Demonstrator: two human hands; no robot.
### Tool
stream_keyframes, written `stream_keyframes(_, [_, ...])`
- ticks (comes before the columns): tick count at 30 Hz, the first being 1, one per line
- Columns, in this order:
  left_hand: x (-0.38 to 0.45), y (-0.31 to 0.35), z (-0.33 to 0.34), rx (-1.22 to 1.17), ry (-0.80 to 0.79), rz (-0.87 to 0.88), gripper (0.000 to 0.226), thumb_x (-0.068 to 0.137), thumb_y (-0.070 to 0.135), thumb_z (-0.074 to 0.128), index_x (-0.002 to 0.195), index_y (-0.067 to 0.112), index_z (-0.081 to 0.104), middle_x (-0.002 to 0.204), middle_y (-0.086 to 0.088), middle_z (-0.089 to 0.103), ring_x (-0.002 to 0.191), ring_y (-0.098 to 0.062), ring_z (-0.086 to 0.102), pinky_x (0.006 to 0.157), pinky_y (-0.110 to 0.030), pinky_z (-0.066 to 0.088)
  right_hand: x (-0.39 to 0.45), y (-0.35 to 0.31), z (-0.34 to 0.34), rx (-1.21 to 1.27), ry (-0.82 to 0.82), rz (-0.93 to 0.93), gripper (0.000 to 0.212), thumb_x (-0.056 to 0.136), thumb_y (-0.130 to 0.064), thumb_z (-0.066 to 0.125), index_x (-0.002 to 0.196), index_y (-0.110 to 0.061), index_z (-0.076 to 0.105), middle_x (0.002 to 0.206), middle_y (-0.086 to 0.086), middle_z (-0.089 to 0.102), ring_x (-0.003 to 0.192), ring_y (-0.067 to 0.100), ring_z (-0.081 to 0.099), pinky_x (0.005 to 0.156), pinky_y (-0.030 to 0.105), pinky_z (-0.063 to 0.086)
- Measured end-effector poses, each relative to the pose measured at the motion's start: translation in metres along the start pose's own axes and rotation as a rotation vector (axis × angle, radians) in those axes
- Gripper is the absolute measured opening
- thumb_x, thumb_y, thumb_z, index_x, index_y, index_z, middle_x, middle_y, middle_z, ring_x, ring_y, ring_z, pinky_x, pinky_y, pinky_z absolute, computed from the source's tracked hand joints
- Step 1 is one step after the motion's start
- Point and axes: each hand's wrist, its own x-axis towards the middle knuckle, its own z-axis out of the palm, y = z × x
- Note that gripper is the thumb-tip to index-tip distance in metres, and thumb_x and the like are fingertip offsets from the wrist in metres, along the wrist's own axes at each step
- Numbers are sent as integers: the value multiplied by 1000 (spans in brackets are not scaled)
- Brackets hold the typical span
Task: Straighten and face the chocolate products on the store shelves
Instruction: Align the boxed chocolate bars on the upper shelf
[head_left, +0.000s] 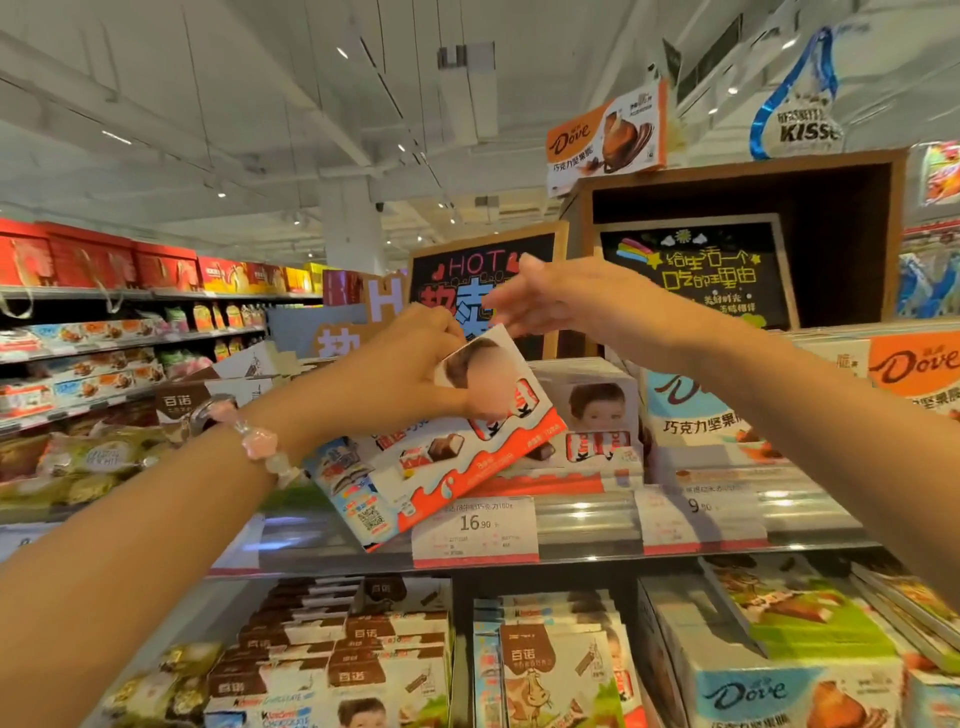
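A white and orange Kinder chocolate box (436, 467) is tilted in the air in front of the top shelf. My left hand (410, 374) grips its upper edge. My right hand (561, 296) hovers just above and to the right of the box with fingers spread, holding nothing. More Kinder boxes (597, 421) stand upright on the shelf behind it. Dove boxes (696, 415) stand to their right.
Price tags (475, 527) line the glass shelf edge (675, 519). Below are rows of brown-and-white chocolate boxes (363, 654) and blue Dove boxes (779, 691). Chalkboard signs (696, 270) stand behind the top row. An aisle shelf (104, 364) runs along the left.
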Motion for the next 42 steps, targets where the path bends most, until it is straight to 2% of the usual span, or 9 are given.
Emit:
stream_keyframes(4, [15,13,-4,-48,54,23,62,70,57,59,83,-3,66,96,-19,56,91,-26,48,75,-34,38,0,-12,-9,-145,-130,-82,49,84,-8,66,130,-16,50,117,-1,61,81,-7,64,71,16,52])
stream_keyframes(7, [21,18,-12,-166,98,-59,69,58,63,64,90,1,67,91,-20,65,76,-25,59,61,-24,44,-3,-17,-19,-194,-36,-116,44,79,-1,69,120,-14,58,111,4,66,87,6,68,76,25,57])
stream_keyframes(11, [15,8,-32,-295,-7,-173,54,55,46,79,93,9,69,90,-2,74,82,-16,70,78,-46,57,-14,-13,-50,-74,134,-83,36,77,6,66,105,-18,61,105,7,69,92,19,69,79,38,58])
stream_keyframes(16, [13,7,-40,-467,80,-210,47,51,40,74,91,16,70,89,-1,75,84,-19,71,76,-43,58,-17,-5,-64,-175,160,-65,30,75,2,70,94,-17,56,97,6,68,90,26,67,86,47,53])
stream_keyframes(21, [21,16,-30,-519,181,-198,40,56,32,73,93,17,67,80,4,74,79,-15,71,66,-34,59,-14,-12,-63,-360,96,-79,32,76,-18,74,104,-30,64,99,-8,69,90,6,67,75,23,56])
stream_keyframes(25, [21,8,-13,-592,392,-362,74,50,47,75,114,17,56,94,2,69,85,-14,68,71,-31,57,-17,-5,-75,-234,294,-110,40,78,-15,72,116,-25,63,101,-5,68,88,6,68,72,23,58])
stream_keyframes(30, [0,-2,20,39,-20,-166,70,59,67,61,114,24,61,115,12,59,104,-5,54,87,-26,47,-15,4,-75,-222,446,-116,32,80,-14,70,107,-28,63,99,-9,67,86,0,67,68,22,58])
stream_keyframes(37, [-14,-13,17,-164,-8,-57,45,76,32,71,119,25,60,115,15,61,102,3,59,83,-15,51,-12,9,-61,-103,400,-121,27,78,-12,71,92,-33,65,93,-8,70,84,5,69,66,22,57])
stream_keyframes(42, [-13,-12,14,-226,-81,-20,26,81,28,68,103,20,56,114,11,62,102,-1,61,79,-29,57,-11,14,-45,-79,396,-96,28,80,-11,70,103,-25,64,93,-6,69,83,5,69,63,19,56])
